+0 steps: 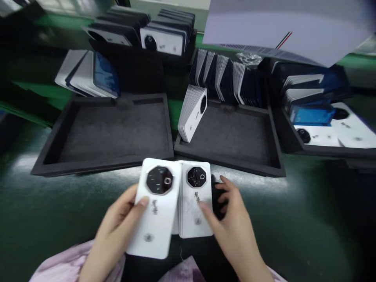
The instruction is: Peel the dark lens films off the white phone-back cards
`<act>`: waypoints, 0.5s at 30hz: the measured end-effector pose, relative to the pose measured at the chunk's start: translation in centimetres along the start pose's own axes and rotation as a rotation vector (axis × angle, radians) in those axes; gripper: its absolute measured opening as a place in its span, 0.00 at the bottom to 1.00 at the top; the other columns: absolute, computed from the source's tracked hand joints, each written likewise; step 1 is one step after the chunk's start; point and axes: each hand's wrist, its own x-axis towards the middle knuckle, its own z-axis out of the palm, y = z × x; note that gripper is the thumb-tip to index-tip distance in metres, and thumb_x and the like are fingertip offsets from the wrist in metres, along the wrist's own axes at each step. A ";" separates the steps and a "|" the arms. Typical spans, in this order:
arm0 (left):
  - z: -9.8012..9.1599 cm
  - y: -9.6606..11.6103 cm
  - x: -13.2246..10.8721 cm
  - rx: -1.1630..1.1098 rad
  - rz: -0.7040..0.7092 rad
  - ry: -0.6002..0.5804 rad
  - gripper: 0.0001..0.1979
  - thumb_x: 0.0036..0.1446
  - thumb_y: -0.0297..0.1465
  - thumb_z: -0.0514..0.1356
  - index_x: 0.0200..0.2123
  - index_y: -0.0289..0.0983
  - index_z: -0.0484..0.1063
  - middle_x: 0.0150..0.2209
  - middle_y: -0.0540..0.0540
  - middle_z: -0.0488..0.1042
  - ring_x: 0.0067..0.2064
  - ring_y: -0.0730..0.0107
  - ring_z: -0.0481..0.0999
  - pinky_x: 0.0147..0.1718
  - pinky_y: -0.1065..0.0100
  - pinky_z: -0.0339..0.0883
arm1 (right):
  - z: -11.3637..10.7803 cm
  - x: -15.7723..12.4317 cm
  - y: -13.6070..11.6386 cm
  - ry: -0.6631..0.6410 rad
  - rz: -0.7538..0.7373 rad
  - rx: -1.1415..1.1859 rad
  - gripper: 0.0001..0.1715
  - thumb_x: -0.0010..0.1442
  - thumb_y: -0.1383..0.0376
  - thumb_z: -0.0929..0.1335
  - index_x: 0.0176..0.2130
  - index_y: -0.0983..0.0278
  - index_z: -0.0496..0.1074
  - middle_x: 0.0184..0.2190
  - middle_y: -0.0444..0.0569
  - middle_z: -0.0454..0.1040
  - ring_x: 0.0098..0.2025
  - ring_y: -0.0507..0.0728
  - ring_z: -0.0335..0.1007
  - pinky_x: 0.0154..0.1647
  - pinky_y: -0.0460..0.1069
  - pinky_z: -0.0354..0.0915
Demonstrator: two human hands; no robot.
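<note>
Between the thumb and fingers of my left hand (120, 219) is a white phone back panel (163, 239), its long side pointing up and tilted slightly. It has a dark eight-sided camera piece, black lettering and a small round mark. Just right of it stands a stack of similar white panels (202, 215), partly covered by the held one. My right hand (232, 215) is at the stack's right side, fingers apart and curved, the thumb over the front panel. Whether that thumb touches the panel I cannot tell.
Two black foam trays (117, 154) (246, 158) lie ahead; a leaning row of white panels (194, 113) stands in the right one. More panels in dark holders (229, 78) stand behind. Another black tray with panels (317, 135) is at right. A pale sheet (264, 23) hangs above.
</note>
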 end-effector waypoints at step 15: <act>-2.8 -3.5 0.8 0.199 0.000 0.078 0.28 0.66 0.49 0.59 0.61 0.39 0.67 0.53 0.40 0.82 0.57 0.48 0.80 0.50 0.59 0.74 | -0.5 0.9 0.4 -0.031 0.017 0.035 0.20 0.62 0.47 0.72 0.31 0.59 0.68 0.26 0.45 0.72 0.25 0.57 0.70 0.23 0.49 0.64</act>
